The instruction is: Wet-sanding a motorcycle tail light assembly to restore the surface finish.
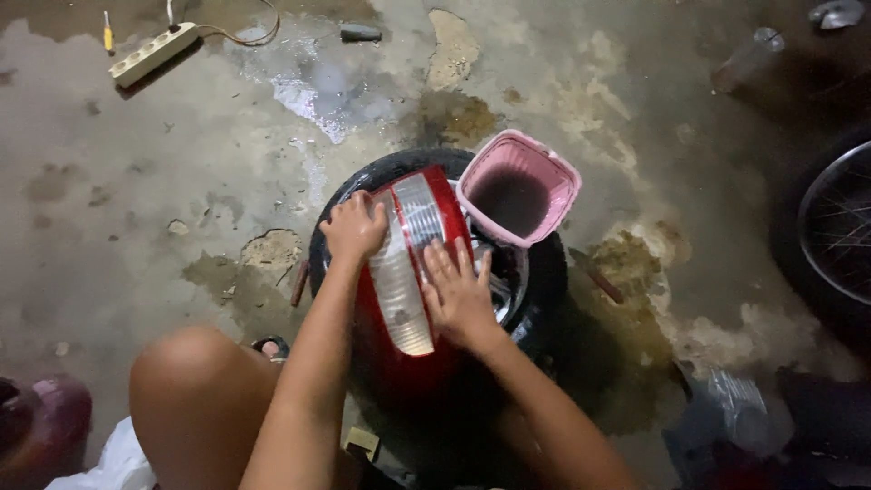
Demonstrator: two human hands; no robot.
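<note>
A red and clear car tail lamp lies across a black tyre on the concrete floor. My left hand presses on the lamp's upper left edge with its fingers curled. Flat on the red part at the lamp's right side lies my right hand, fingers spread. A pink plastic basket stands tilted on the tyre's far right, just beyond the lamp.
A white power strip with its cable lies at the far left, next to a wet patch. A spoked wheel stands at the right edge. My bare knee is at the lower left. A clear plastic bottle lies at the lower right.
</note>
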